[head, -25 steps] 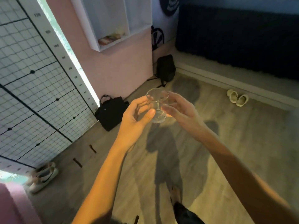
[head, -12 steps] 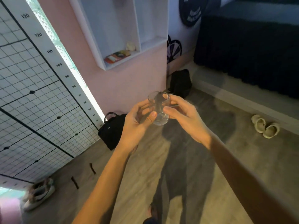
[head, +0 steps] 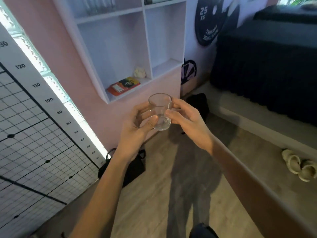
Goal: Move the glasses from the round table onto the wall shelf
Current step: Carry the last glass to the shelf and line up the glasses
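A small clear glass (head: 160, 111) is held upright in front of me, just below the white wall shelf (head: 109, 16). My left hand (head: 137, 127) grips it from the left with thumb and fingers curled round its lower part. My right hand (head: 187, 121) holds it from the right, fingers curled round its side. Blurred clear glasses (head: 99, 5) stand on the shelf's upper left board. The round table is out of view.
The shelf's lower left compartment holds an orange book (head: 123, 85) and a small pale object (head: 140, 72). A black bag (head: 132, 167) and a black backpack (head: 199, 103) sit on the floor by the pink wall. Slippers (head: 298, 166) lie at the right, near a dark sofa (head: 267, 62).
The view has tilted up and closed in on the shelf, showing more of its compartments. Both hands have kept their hold on the glass, carrying it closer to the shelf.
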